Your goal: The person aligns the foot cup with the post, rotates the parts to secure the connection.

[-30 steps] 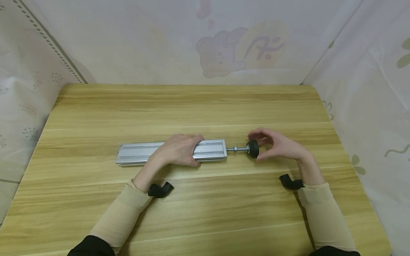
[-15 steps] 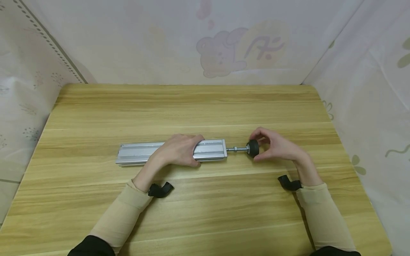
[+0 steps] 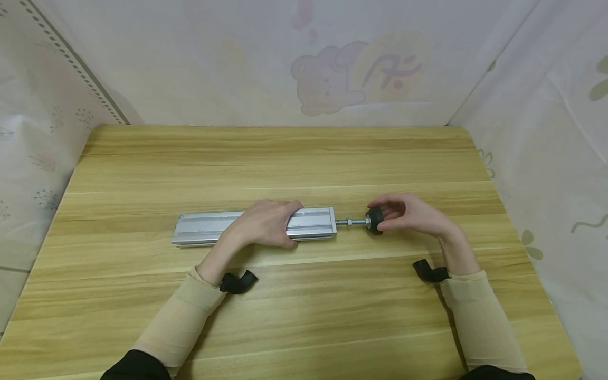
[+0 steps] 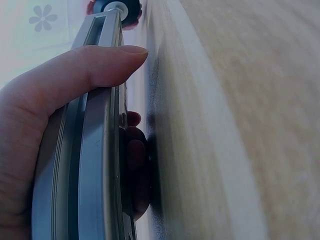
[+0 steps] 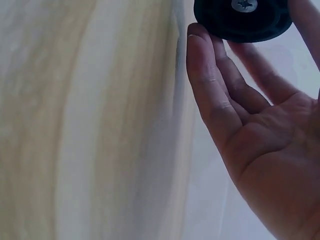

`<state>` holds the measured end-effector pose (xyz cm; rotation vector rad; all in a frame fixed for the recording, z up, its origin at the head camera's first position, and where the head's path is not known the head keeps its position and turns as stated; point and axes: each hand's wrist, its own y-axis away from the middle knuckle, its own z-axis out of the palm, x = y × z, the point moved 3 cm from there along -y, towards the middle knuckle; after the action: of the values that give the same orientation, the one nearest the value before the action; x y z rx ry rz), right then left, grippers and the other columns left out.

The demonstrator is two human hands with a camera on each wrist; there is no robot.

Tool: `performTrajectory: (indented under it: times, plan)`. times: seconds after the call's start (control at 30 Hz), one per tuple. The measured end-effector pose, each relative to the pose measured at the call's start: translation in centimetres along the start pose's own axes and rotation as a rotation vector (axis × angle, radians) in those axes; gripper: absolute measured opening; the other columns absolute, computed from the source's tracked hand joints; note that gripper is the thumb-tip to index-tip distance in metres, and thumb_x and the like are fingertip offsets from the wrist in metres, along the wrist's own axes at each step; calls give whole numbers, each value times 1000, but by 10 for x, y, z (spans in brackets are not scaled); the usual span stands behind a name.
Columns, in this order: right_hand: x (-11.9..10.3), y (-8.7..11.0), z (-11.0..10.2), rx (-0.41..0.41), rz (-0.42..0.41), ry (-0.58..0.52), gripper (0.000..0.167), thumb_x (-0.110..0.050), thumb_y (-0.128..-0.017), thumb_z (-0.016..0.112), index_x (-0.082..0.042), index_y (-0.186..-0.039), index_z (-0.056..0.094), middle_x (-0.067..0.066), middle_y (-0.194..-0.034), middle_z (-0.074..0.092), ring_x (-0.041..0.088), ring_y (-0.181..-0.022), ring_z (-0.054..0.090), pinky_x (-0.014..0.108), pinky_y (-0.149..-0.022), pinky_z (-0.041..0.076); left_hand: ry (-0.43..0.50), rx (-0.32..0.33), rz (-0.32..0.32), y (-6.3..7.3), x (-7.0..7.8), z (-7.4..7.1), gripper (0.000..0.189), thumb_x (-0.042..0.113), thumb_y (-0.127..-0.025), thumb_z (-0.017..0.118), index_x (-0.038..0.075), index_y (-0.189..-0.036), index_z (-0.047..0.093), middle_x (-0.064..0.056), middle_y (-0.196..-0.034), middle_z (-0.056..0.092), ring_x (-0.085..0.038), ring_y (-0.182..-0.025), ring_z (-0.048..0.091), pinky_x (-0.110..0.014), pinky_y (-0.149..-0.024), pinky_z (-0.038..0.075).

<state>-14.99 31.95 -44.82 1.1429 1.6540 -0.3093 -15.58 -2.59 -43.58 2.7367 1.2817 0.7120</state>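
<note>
An aluminium extrusion profile [image 3: 313,221] lies lengthwise on the table. My left hand [image 3: 266,222] grips it from above near its right half; in the left wrist view the thumb [image 4: 102,65] lies over one side and other fingertips show beneath. From the profile's right end plate runs a threaded stud [image 3: 358,221] with a nut on it, ending in a black levelling foot [image 3: 375,220]. Curled around that foot's rim are the thumb and fingers of my right hand [image 3: 418,214]. The right wrist view shows the foot's base [image 5: 240,25] with a cross-head screw at its centre.
The wood-grain table [image 3: 304,316] extends on all sides of the profile. Pale printed cloth [image 3: 237,68] hangs behind it and at both sides. Black wrist mounts [image 3: 237,282] jut from both sleeves close above the tabletop.
My right hand's thumb and fingers have shifted around the levelling foot, the thumb moving up onto its near edge. The left hand and the profile have stayed in place.
</note>
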Motion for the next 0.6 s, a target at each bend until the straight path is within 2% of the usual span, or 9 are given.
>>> performTrajectory:
  times: [0.13,0.4,0.6]
  plan:
    - [2,-1,0,-14,53,-46,52,-22,-92,77,-5,-138,59,14,-122,68,17,-106,67,29,-89,58,-3,1,0,0,0,0,70,42,-68,82,20,-129,57,5,-98,69,-16,-79,60,-35,-74,49]
    - [2,0,-1,-30,106,-125,52,-24,-103,59,10,-143,52,28,-133,64,20,-98,74,34,-91,59,-1,1,1,1,0,0,71,42,-68,82,19,-130,57,5,-99,69,-15,-79,60,-36,-75,49]
    - [4,0,-1,-35,122,-126,53,-25,-104,58,10,-144,51,30,-135,62,21,-97,74,33,-92,58,1,2,3,0,0,0,71,41,-67,82,20,-130,57,5,-99,70,-15,-79,60,-36,-75,49]
